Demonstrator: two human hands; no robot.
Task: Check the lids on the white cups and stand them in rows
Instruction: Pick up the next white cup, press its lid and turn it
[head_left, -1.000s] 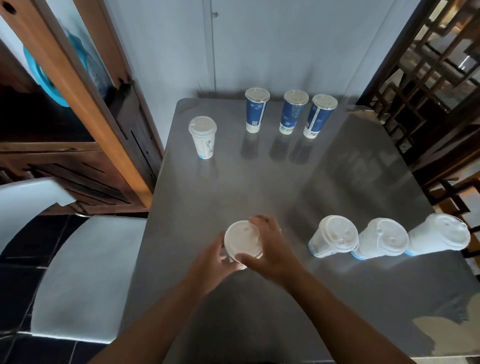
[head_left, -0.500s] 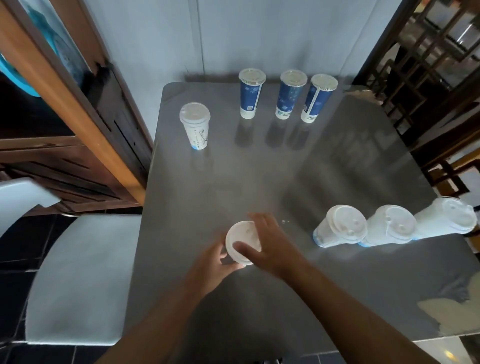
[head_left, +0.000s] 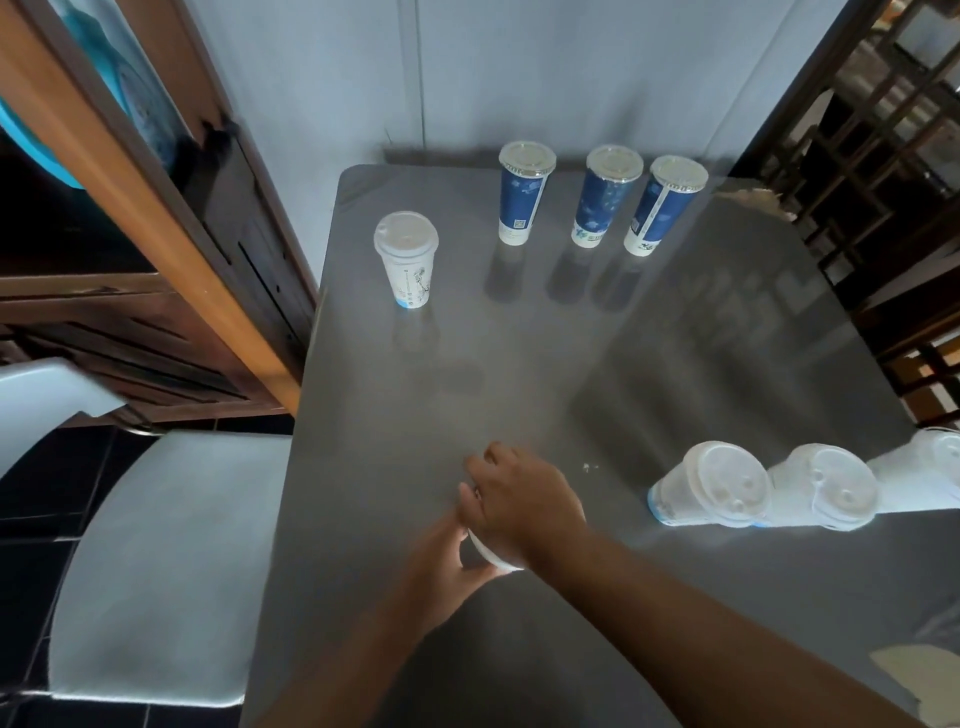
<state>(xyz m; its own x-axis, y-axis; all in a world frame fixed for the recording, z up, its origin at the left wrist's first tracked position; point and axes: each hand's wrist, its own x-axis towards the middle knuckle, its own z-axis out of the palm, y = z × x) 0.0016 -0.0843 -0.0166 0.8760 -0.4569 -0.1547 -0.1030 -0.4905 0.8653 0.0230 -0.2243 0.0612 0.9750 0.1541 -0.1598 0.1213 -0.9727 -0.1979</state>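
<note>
Both hands are on one white cup (head_left: 491, 557) at the near middle of the desk (head_left: 519, 364). The right hand (head_left: 524, 504) lies over its top, palm down, wrist bent, fingers curled over the far rim; that grip clamps the cup and hides most of it. The left hand (head_left: 441, 566) reaches in from the lower left, its grip wrapped round the cup's side. Far left, a second white cup (head_left: 408, 260) stands upright. Three blue cups (head_left: 605, 197) line the back edge. At the right, three more white cups (head_left: 711, 486) sit in a close row, lids toward the camera.
</note>
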